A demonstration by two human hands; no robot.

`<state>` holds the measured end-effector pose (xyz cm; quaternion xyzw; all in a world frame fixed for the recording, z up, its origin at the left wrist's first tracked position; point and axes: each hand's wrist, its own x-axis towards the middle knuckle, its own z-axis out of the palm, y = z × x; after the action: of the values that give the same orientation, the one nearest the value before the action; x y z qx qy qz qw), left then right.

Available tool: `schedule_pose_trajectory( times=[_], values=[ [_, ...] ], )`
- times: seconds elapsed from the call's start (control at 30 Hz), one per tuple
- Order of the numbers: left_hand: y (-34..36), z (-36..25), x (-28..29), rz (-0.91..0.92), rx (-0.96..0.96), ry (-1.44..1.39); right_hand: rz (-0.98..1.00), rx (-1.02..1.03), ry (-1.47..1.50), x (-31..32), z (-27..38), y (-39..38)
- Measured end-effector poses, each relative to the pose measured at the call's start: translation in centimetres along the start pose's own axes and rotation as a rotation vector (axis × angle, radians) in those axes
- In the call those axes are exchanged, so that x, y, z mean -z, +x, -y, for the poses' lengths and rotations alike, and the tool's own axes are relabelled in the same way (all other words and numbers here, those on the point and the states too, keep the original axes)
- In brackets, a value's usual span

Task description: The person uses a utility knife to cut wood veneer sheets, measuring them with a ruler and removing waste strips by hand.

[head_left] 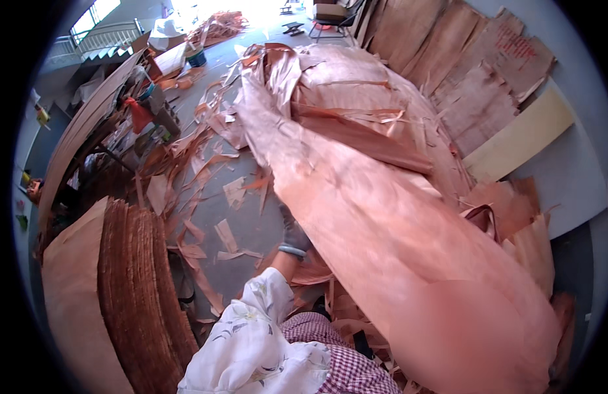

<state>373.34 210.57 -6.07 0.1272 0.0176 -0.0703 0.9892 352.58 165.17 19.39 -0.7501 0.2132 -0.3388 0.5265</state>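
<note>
Sheet (376, 197): long, thin, pale pink, set diagonally from upper centre to lower right. Narrows toward the far end; broadens toward the near right. Left edge: slightly ragged, bordering the floor (258, 226) along the middle run, then passing beside the checked trousers (360, 371). Right edge: overlapping the heap (363, 85) of similar sheets, then passing near folded pieces (530, 249) at the right.

Open room: chiefly on the left, along the strip of floor between the sheet and the upright-edged stack (140, 282). Extends away toward the bright far end. Littered with scraps (235, 192), with bare grey patches in between. On the right: bounded by the heap and by panels (475, 65) leaning in a row. Yellow board (524, 134): tilted, just beside the panels.

Left hand (294, 236): in a dark grey glove, at the left edge of the sheet, reaching forward from a white patterned sleeve (251, 322). Fingers partly hidden and unclear at the edge; impossible to tell whether spread, narrowed or closed on the sheet. Position of the sheet relative to this hand: immediately to the right, extending both farther ahead and back toward the lower right. Right hand: out of view; impossible to tell whether wide, narrow or holding anything.
</note>
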Motion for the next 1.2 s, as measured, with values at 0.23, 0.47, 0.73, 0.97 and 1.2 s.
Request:
schedule_pose_trajectory(
  times=[0.23,0.47,0.73,0.97,1.2],
  values=[
    [-0.1,12.2,2.1,-0.338,0.483,0.303,-0.305,0.038,-0.069,16.2,3.7,-8.7],
    [-19.5,22.8,3.8,-0.067,1.388,0.408,-0.511,0.142,-0.087,31.7,14.0,-26.2],
    [-43.6,38.3,4.0,-0.266,1.985,0.228,-0.763,0.206,-0.184,43.1,20.9,-46.3],
    [-47.3,51.8,-2.2,-0.196,1.960,0.384,-0.827,0.255,-0.238,53.0,21.1,-45.7],
    [-51.9,63.9,-8.1,0.742,1.589,0.695,-1.093,0.225,-0.401,65.8,20.6,-49.2]
  ],
)
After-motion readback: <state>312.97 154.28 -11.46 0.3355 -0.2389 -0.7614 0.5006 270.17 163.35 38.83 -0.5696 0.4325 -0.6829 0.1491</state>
